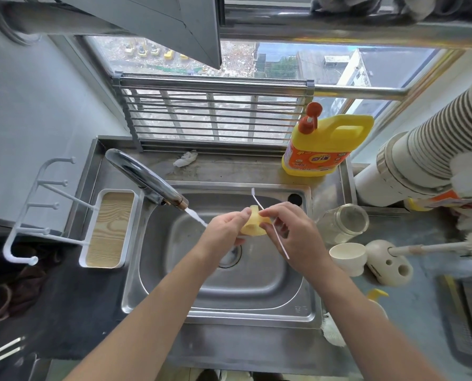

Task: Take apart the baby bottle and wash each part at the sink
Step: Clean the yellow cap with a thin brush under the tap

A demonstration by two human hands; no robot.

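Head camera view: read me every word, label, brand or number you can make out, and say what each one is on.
Yellow detergent bottle: large characters on its orange label, too blurred to read.
Sink, front rim: small stamped mark, too small to read.
Orange-and-white package at the right edge: print too blurred to read.
Yellow bottle part and thin white stick: no print visible.
Nothing can be quoted.

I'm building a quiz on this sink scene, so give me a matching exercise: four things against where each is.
Things: 1 detergent bottle; 2 clear glass bottle; 3 yellow silicone part; 4 thin white brush.
Places: A pinched by the left hand; B on its side right of the sink; C upright on the back ledge; D gripped by the right hand.
Pairs: 1-C; 2-B; 3-A; 4-D.
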